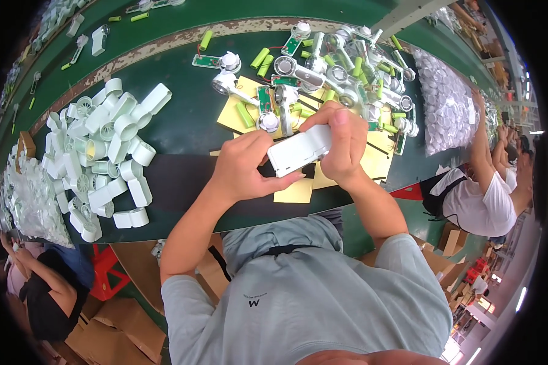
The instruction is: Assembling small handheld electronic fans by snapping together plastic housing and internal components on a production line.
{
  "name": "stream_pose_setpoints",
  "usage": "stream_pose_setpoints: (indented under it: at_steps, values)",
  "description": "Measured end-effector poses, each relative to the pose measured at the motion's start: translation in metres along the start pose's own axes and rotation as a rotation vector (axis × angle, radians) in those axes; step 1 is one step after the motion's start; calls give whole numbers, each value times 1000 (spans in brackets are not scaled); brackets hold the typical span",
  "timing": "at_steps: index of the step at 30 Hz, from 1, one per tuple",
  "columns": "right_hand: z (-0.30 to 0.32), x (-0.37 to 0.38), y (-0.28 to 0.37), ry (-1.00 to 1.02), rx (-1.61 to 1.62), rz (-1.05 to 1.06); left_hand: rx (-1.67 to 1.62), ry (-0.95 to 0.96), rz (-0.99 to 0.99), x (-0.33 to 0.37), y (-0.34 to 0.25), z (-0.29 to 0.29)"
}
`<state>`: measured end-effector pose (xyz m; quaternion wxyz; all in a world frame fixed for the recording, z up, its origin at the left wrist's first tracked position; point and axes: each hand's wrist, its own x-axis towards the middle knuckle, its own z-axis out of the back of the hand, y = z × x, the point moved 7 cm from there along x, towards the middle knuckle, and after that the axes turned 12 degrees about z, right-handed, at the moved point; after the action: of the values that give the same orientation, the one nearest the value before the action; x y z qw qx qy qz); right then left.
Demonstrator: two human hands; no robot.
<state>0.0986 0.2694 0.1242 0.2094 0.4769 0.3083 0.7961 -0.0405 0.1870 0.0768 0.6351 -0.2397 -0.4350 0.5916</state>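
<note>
Over the near edge of the bench, a white plastic housing (299, 150), like the casing of a small handheld fan, is held tilted between both hands. My left hand (245, 163) grips its left end, thumb along the lower edge. At the other end, my right hand (346, 143) has its fingers wrapped round the housing, thumb on top. Just beyond lie fan inner assemblies (295, 73) with round motor heads, green circuit boards (263, 99) and green cylindrical batteries (245, 114). My fingers hide part of the housing and whatever lies inside it.
A heap of pale housing shells (106, 146) covers the bench's left, beside a clear plastic bag (33, 201). Yellow sheets (377, 159) and a black mat (176, 182) lie near me. A bag of round white parts (441, 100) stands right. Co-workers (484, 204) sit at both sides.
</note>
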Motion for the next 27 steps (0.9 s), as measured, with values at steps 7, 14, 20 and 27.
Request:
stream_pose_setpoints:
  at_steps: [7, 14, 20, 27]
  values:
    - [-13, -8, -5, 65, 69, -85, -82, -99, -205, -2, -8, 6]
    - [-15, -3, -4, 162, 250, -214, -252, 20, 29, 0, 11, 6]
    - [-14, -14, -11, 264, 189, -244, -697, 222, 344, -2, 27, -15]
    - [-16, -20, -17, 223, 203, -278, -513, 223, 276, 2, 16, -7]
